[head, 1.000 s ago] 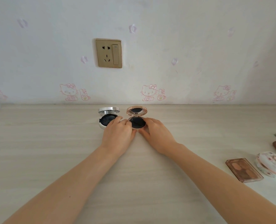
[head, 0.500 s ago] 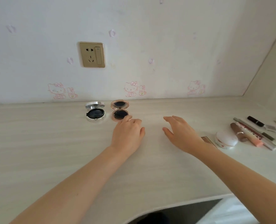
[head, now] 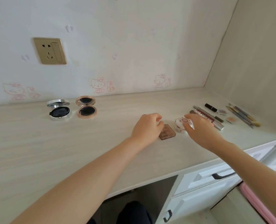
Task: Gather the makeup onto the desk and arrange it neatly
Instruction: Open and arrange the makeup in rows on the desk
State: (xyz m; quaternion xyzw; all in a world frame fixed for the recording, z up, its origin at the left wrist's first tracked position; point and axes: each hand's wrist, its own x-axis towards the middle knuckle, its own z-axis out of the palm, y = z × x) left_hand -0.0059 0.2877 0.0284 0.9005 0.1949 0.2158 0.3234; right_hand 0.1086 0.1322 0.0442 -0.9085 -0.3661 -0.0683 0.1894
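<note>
On the pale wooden desk (head: 37,143), my left hand (head: 147,126) curls its fingers and thumb round the left edge of a flat brown eyeshadow palette (head: 168,133). Just right of it, my right hand (head: 202,130) closes its fingertips on a round white floral compact (head: 179,126) and hides that compact's right side. A silver compact (head: 59,110) and a rose-gold compact (head: 86,109) stand open side by side near the wall at the left. A black lipstick (head: 211,107), long tubes (head: 215,118) and brushes (head: 242,115) lie at the far right.
A gold wall socket (head: 50,50) is above the open compacts. A side wall bounds the desk at the right. White drawers with black handles (head: 223,175) sit under the desk's right end, beside a pink object (head: 260,204). The desk's front edge curves over a dark knee gap.
Both hands left the rose-gold compact and moved right across the desk. My left hand now holds the brown palette and my right hand the white floral compact. The view swung right.
</note>
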